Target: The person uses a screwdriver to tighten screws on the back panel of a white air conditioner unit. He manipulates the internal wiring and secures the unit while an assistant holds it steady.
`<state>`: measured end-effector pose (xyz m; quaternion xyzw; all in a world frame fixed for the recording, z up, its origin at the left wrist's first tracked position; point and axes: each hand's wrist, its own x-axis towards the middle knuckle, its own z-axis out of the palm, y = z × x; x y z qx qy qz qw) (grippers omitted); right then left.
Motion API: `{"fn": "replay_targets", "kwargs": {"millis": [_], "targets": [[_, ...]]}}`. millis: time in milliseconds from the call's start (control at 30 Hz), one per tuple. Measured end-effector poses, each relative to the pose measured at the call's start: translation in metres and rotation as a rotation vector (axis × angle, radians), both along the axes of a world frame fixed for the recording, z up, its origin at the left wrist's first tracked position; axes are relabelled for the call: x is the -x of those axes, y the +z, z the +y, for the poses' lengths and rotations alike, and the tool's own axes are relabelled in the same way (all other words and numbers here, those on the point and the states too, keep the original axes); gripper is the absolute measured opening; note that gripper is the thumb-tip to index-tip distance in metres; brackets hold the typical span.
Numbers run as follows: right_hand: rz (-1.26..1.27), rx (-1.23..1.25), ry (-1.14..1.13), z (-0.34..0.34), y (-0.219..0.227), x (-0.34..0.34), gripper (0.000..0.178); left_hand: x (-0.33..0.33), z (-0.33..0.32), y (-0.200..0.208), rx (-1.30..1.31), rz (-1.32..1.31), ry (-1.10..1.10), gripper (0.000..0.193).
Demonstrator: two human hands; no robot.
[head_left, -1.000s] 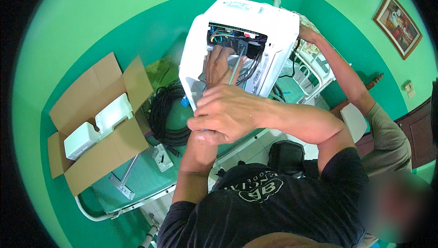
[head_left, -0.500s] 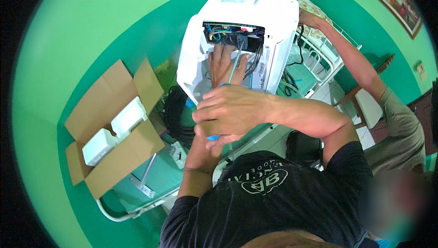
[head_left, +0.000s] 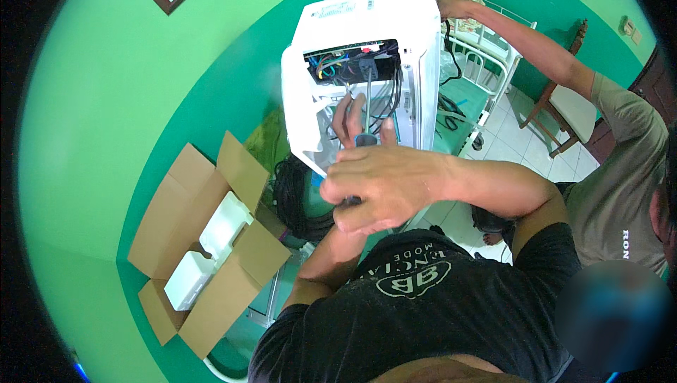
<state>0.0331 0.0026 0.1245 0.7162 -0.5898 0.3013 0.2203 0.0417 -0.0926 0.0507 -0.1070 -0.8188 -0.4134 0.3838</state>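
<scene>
And here's the white casing (head_left: 367,16), tipped up in the middle of the view, its open compartment facing us! Inside, a tangle of coloured wires (head_left: 326,66) on the left, a dark block (head_left: 368,68) to their right, black leads (head_left: 398,90) running down the right side. In goes the screwdriver (head_left: 365,140), shaft pointing up at that block; whether the tip touches, I can't tell. The right hand (head_left: 388,182) has its fingers wrapped round the handle. The left hand (head_left: 347,126) is inside the casing too, fingers parted and bent, thumb across on the far side of the shaft; whether they grip anything, I can't tell. Up top, a co-worker's hand (head_left: 455,8) is at the casing's right edge.

Over to the left, a cardboard box (head_left: 236,281), flaps wide open, white moulded pieces (head_left: 192,281) sitting inside, and a black coil (head_left: 293,200) of cable just beside it.
</scene>
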Motion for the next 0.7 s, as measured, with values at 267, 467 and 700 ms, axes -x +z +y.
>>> {"fn": "replay_targets", "kwargs": {"millis": [267,467,700], "targets": [[-0.028,-0.234,-0.036,0.008,-0.006,-0.006,0.032,0.059,-0.007,-0.068,-0.156,0.271,-0.174,0.041],[-0.008,0.07,-0.114,0.017,-0.019,-0.009,0.025,0.028,-0.002,-0.033,-0.576,-0.181,-0.51,0.04],[-0.079,0.095,-0.136,0.033,-0.032,-0.03,0.036,0.014,-0.019,0.0,-1.401,-0.557,-0.915,0.064]]}}
